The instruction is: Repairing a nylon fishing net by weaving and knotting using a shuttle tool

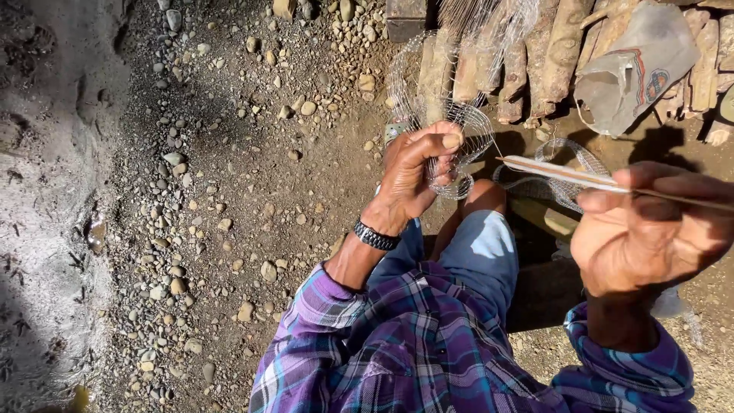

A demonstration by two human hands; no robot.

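- Netting (459, 122): my left hand (413, 172) pinches the mesh shut; best held taut.
- Needle (566, 176): my right hand (650, 229) grips it closed; best fed level.

A long-sleeved flannel shirt in purple, blue and white plaid (413, 344), its cuffs reaching both wrists, over light blue denim cut off at the knee (482, 256). A black linked-band bracelet (375, 235) circles the wrist of the left hand (413, 172); the right hand (650, 229) wears nothing.
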